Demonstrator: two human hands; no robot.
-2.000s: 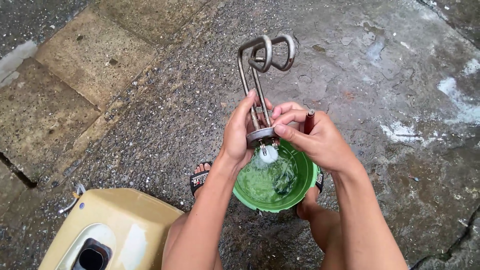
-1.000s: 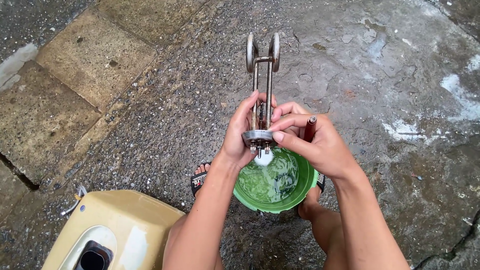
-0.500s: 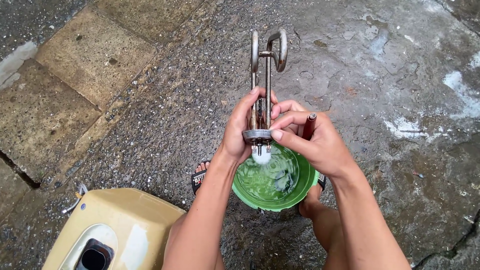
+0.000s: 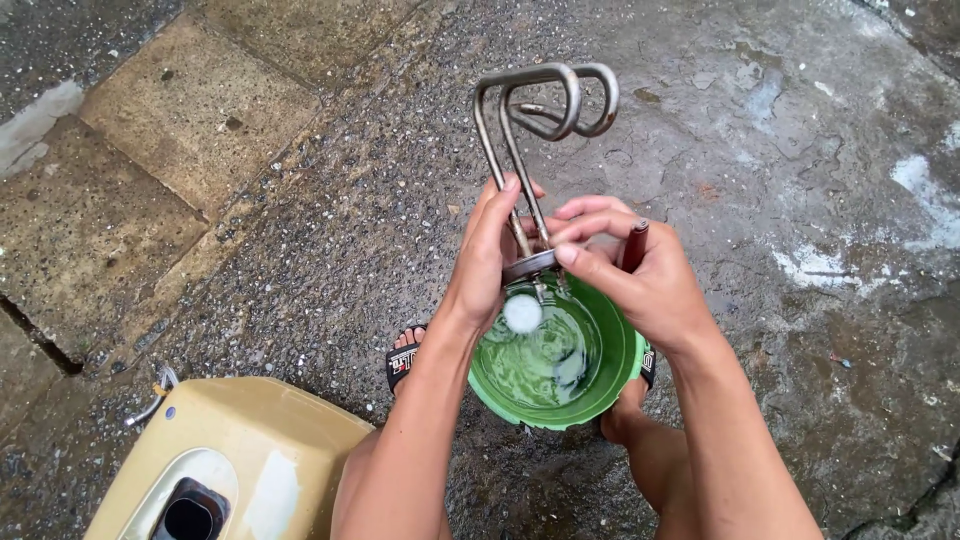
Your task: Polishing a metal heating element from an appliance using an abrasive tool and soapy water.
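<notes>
Squatting on wet concrete ground (image 4: 800, 120), paving slabs (image 4: 190, 110) left, green bowl (image 4: 610, 385) below.

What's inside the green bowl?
The green bowl holds clear water that looks green. A white round piece at the metal heating coil's base hangs over it. The hands hide the bowl's far rim.

Green bowl (image 4: 610, 385) below; yellow casing (image 4: 250, 450) lower left.
</notes>
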